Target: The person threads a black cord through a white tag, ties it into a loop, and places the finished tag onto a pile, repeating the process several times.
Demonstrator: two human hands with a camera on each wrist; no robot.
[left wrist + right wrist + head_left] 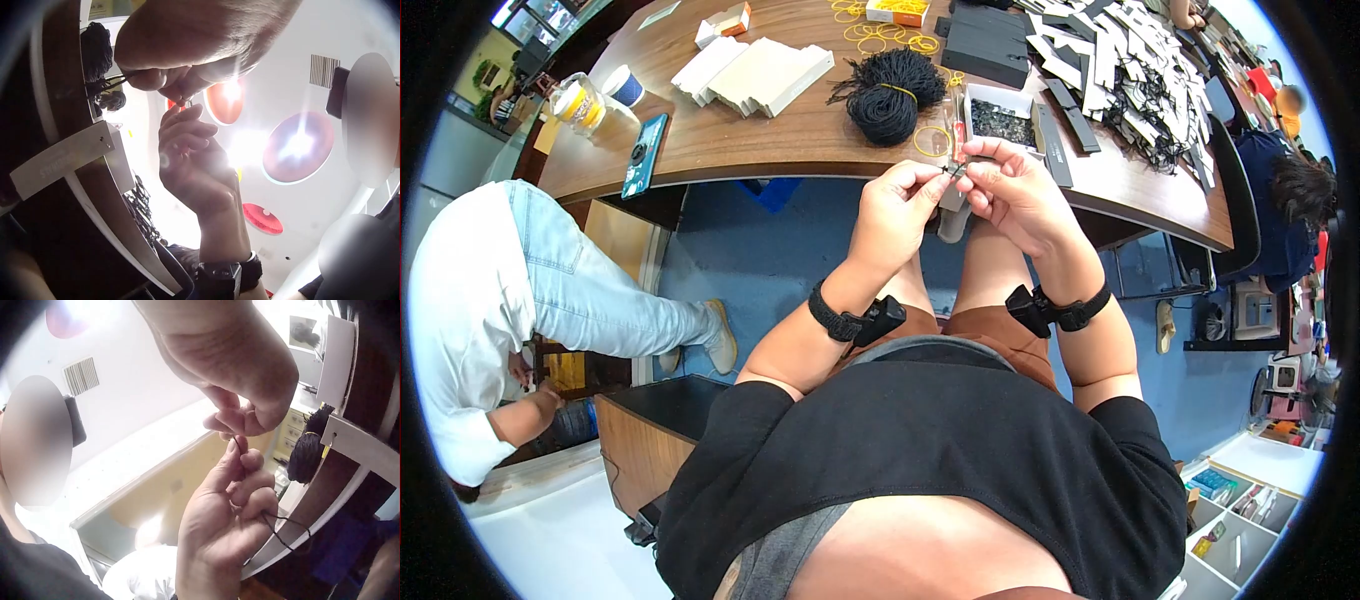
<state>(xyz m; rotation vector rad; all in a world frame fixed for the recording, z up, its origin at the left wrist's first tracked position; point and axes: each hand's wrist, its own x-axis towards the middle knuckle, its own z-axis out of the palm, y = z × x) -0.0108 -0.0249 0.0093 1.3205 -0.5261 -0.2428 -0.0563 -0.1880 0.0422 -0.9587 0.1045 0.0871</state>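
Where the fingertips of the two hands meet, a thin black cord (278, 537) is pinched, and on that meeting point any coming move seems to turn. By the left hand (895, 220) the cord is gripped between thumb and forefinger, the other fingers being curled, with a slack loop let out from beneath them in the right wrist view. By the right hand (1030, 205), its fingertips drawn narrow, the cord appears to be pinched close to the same spot; whether some small piece is also held there cannot be told, since it is covered by the fingers. Neither hand is parted from the cord, though more of its length is carried by the left; its short taut part seems to be laid across, from one hand toward the other, while the loop is bent with no single axis. Both hands are raised at the near edge of the surface (820, 140). Just beyond them, a white box (998, 92) of small dark pieces is set, and to its left a black bundle (885, 105) is bound by a yellow band. Farther right, black and white strips (1115, 60) are heaped; farther left, pale cartons (770, 75) are laid.
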